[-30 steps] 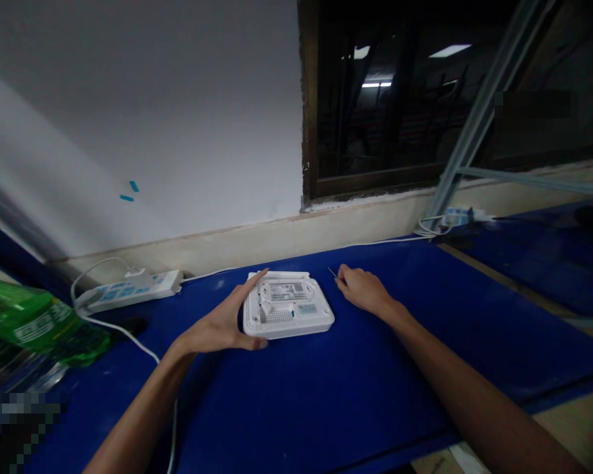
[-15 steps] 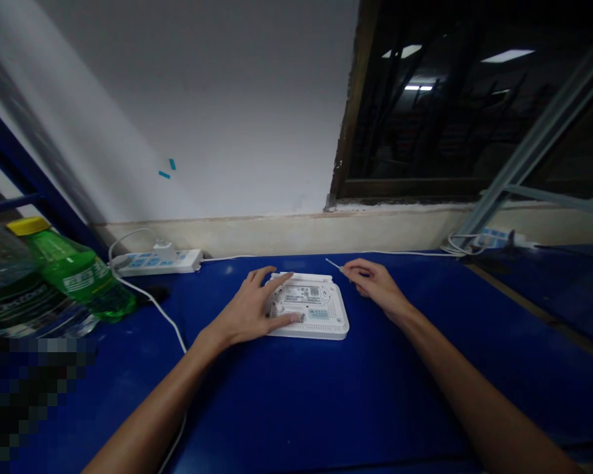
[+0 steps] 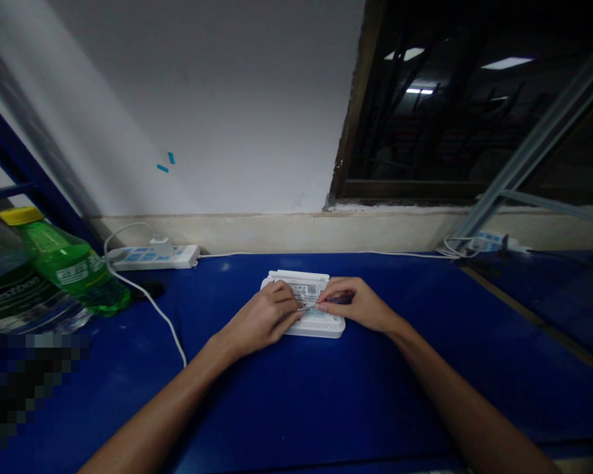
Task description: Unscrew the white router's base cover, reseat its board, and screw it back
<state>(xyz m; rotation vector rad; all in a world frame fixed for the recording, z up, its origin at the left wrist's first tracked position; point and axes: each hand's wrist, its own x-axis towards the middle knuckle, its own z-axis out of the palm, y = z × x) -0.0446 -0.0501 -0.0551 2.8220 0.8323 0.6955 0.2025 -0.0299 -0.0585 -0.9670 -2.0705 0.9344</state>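
My left grip (image 3: 261, 318): cupped over a white router (image 3: 296, 288), holding it. My right grip (image 3: 358, 304): pinching a thin metal pin (image 3: 306, 308), tip at the router. Router: label side up, between both grips, on the blue tabletop (image 3: 237, 421).

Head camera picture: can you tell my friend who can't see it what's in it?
Two hands work over a white network box lying underside up on a blue table. The left hand rests on the box, and the right hand holds a thin pin over it. A white power strip and a green bottle sit to the left.
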